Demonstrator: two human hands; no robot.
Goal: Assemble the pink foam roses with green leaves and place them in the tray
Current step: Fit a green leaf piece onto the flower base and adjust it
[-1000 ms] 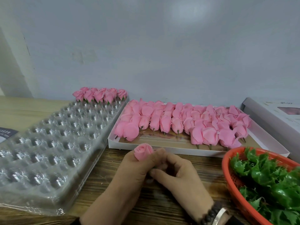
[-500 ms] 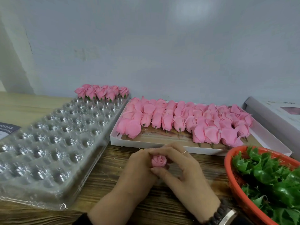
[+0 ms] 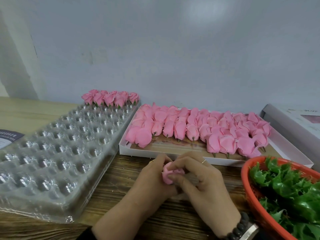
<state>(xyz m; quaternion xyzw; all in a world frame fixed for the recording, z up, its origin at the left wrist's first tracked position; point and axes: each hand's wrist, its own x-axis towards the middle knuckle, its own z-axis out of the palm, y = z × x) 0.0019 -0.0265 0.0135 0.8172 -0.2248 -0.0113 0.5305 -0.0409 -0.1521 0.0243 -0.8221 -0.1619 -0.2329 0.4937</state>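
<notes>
- Stretching from nine o'clock up to eleven, the clear plastic tray (image 3: 52, 153) is the big target: only its far row, at eleven o'clock, carries finished roses (image 3: 110, 97) with green showing under them, and every nearer cup looks vacant.
- At one o'clock sits the white box (image 3: 173, 154) of bare pink roses (image 3: 199, 129), laid on their sides with stems pointing back toward the person.
- At four o'clock, the red basket (image 3: 249, 187) of green leaves (image 3: 294, 191) lies just beside the right wrist.
- Dead centre, the left hand (image 3: 152, 184) cups the rose being worked (image 3: 168, 174) from nine o'clock, fingers curled round it.
- From three o'clock the right hand (image 3: 204, 184) pinches the same bloom, fingertips on its petals.
- The rose faces up toward the camera; its stem and any leaf are hidden beneath the fingers, so I can't tell whether the leaf is on.
- My call: the left hand is nearer the tray, so the set-down heads toward ten o'clock.
</notes>
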